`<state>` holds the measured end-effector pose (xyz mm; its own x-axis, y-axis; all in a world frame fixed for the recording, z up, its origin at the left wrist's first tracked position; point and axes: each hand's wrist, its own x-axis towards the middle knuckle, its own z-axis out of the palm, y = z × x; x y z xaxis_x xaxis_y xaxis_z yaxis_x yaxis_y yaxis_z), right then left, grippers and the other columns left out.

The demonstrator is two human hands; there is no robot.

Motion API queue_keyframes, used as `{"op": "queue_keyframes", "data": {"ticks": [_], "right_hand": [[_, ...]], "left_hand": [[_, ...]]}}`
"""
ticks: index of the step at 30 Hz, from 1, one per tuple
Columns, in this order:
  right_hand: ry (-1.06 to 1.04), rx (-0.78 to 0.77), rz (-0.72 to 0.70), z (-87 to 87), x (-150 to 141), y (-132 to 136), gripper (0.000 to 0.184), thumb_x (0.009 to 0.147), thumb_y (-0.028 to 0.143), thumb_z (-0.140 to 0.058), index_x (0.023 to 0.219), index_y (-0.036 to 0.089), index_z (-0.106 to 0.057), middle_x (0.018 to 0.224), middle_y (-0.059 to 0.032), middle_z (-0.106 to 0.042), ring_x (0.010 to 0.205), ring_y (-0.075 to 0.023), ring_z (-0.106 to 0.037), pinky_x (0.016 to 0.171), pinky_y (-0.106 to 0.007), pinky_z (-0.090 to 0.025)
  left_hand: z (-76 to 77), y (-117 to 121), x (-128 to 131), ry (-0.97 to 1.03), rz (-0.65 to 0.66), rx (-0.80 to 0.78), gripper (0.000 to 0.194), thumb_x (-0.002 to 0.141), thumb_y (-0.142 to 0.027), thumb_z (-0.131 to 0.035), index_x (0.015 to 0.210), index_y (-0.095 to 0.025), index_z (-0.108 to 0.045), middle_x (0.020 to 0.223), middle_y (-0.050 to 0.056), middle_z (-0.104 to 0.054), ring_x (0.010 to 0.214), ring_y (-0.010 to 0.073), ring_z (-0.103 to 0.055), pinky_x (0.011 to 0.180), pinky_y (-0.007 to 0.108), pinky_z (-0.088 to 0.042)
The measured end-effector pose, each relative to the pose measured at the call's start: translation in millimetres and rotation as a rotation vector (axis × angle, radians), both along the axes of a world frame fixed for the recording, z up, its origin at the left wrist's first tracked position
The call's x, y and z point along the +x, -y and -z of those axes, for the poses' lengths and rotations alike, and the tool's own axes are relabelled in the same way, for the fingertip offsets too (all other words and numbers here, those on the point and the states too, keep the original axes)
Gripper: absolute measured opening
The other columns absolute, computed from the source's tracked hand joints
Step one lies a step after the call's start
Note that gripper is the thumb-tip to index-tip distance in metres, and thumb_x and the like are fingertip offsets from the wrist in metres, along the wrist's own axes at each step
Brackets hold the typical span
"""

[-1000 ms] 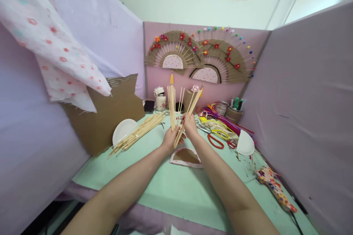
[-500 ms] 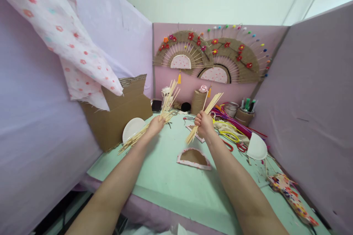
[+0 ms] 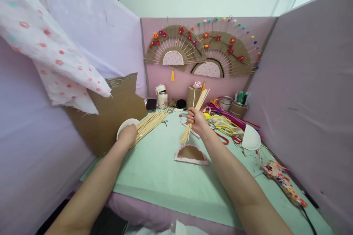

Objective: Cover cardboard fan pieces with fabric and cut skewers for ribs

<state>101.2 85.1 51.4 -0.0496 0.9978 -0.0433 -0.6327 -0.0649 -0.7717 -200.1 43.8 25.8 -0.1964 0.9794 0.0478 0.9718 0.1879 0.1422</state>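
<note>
My right hand [image 3: 196,120] is closed round a bundle of thin bamboo sticks [image 3: 202,99], held slanted above the table. My left hand [image 3: 127,136] is curled at the near end of a pile of similar sticks [image 3: 153,121] lying on the table. Its fingertips are hidden, but they seem to grip the stick ends. A white paper plate [image 3: 128,122] is partly behind that hand. Below my right hand lies a half-round cardboard piece [image 3: 190,153] with a pink-dotted cloth rim. Another cloth-edged piece [image 3: 195,132] is partly covered by the bundle.
Two cardboard fans [image 3: 173,40] hang on the pink back panel. Brown cardboard [image 3: 107,125] leans at left under dotted cloth [image 3: 60,55]. At right are red-handled scissors [image 3: 236,138], pipe cleaners [image 3: 224,129], a half plate [image 3: 250,137] and a patterned glue gun [image 3: 284,183]. A white bottle [image 3: 162,97] stands behind.
My left hand has moved left and nearer, to the pile's near end. The sticks it held raised now lie down on the pile. My right hand still holds its bundle. The view has shifted.
</note>
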Motion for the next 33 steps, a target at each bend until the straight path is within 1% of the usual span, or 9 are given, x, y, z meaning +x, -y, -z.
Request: {"op": "queue_keyframes", "data": {"ticks": [4, 6, 8, 11, 15, 18, 21, 27, 33], "right_hand": [[0.025, 0.015, -0.023, -2.9, -2, 2, 0.017, 0.082, 0.022, -0.053, 0.070, 0.021, -0.041, 0.045, 0.0131, -0.022, 0.035, -0.0034, -0.016, 0.032, -0.013, -0.014], [0.060, 0.053, -0.030, -5.5, -6, 5, 0.021, 0.083, 0.031, -0.056, 0.070, 0.021, -0.042, 0.045, 0.0122, -0.025, 0.035, -0.0036, -0.018, 0.033, -0.014, -0.015], [0.145, 0.173, -0.029, -8.4, -11, 9, 0.029, 0.083, 0.042, -0.058, 0.069, 0.021, -0.042, 0.046, 0.0109, -0.030, 0.036, -0.0042, -0.022, 0.034, -0.015, -0.017], [0.323, 0.413, 0.010, -10.3, -15, 14, 0.041, 0.080, 0.056, -0.057, 0.065, 0.022, -0.041, 0.047, 0.0087, -0.034, 0.039, -0.0056, -0.028, 0.037, -0.017, -0.021], [0.514, 0.524, 0.038, -2.0, -7, 18, 0.044, 0.079, 0.061, -0.055, 0.061, 0.021, -0.045, 0.051, 0.0054, -0.042, 0.048, -0.0084, -0.041, 0.048, -0.021, -0.037], [0.615, 0.515, -0.031, 9.9, 1, 17, 0.037, 0.077, 0.053, -0.061, 0.065, 0.020, -0.052, 0.058, 0.0036, -0.052, 0.058, -0.0104, -0.049, 0.061, -0.024, -0.043], [0.627, 0.473, -0.074, 16.5, 4, 14, 0.027, 0.072, 0.043, -0.068, 0.079, 0.020, -0.056, 0.064, 0.0040, -0.056, 0.061, -0.0111, -0.052, 0.061, -0.024, -0.043], [0.482, 0.489, -0.124, 7.1, 2, 10, 0.026, 0.073, 0.042, -0.067, 0.085, 0.019, -0.059, 0.069, 0.0024, -0.058, 0.066, -0.0116, -0.056, 0.066, -0.026, -0.047], [0.475, 0.492, -0.178, 2.8, 4, 13, 0.026, 0.074, 0.043, -0.066, 0.083, 0.019, -0.061, 0.064, 0.0029, -0.057, 0.062, -0.0108, -0.054, 0.060, -0.023, -0.046]], "left_hand": [[-21.4, 7, 23, 0.004, 0.060, 0.062, 0.031, 0.082, -0.032, -0.052, 0.100, -0.009, -0.063, 0.110, 0.023, -0.064, 0.107, 0.0349, -0.057, 0.088, 0.038, -0.042], [-28.9, 9, 53, 0.332, 0.202, 0.174, 0.037, 0.084, -0.038, -0.053, 0.111, -0.014, -0.059, 0.116, 0.017, -0.064, 0.109, 0.0315, -0.057, 0.090, 0.037, -0.042], [-29.6, 5, 93, 0.787, 0.411, 0.185, 0.040, 0.082, -0.040, -0.058, 0.115, -0.018, -0.057, 0.116, 0.013, -0.064, 0.108, 0.0271, -0.059, 0.090, 0.034, -0.043], [-17.4, -11, 154, 1.313, 0.765, 0.037, 0.038, 0.071, -0.032, -0.070, 0.106, -0.019, -0.059, 0.108, 0.009, -0.067, 0.103, 0.0242, -0.060, 0.087, 0.032, -0.046], [16.0, -39, 191, 1.600, 0.834, -0.062, 0.035, 0.063, -0.025, -0.077, 0.092, -0.016, -0.060, 0.088, 0.005, -0.068, 0.086, 0.0206, -0.063, 0.081, 0.032, -0.047], [41.2, -51, 186, 1.504, 0.833, -0.169, 0.025, 0.066, -0.030, -0.075, 0.080, -0.012, -0.065, 0.078, 0.008, -0.069, 0.077, 0.0209, -0.063, 0.076, 0.032, -0.046], [55.1, -54, 176, 1.400, 0.832, -0.193, 0.024, 0.069, -0.036, -0.072, 0.073, -0.012, -0.069, 0.076, 0.010, -0.070, 0.073, 0.0204, -0.062, 0.073, 0.030, -0.046], [50.8, -44, 175, 1.367, 0.896, -0.161, 0.022, 0.074, -0.037, -0.067, 0.078, -0.015, -0.070, 0.082, 0.012, -0.071, 0.078, 0.0223, -0.063, 0.074, 0.032, -0.047], [44.1, -40, 184, 1.432, 0.832, -0.147, 0.026, 0.069, -0.037, -0.071, 0.078, -0.013, -0.069, 0.080, 0.012, -0.072, 0.076, 0.0223, -0.065, 0.070, 0.031, -0.047]]}}
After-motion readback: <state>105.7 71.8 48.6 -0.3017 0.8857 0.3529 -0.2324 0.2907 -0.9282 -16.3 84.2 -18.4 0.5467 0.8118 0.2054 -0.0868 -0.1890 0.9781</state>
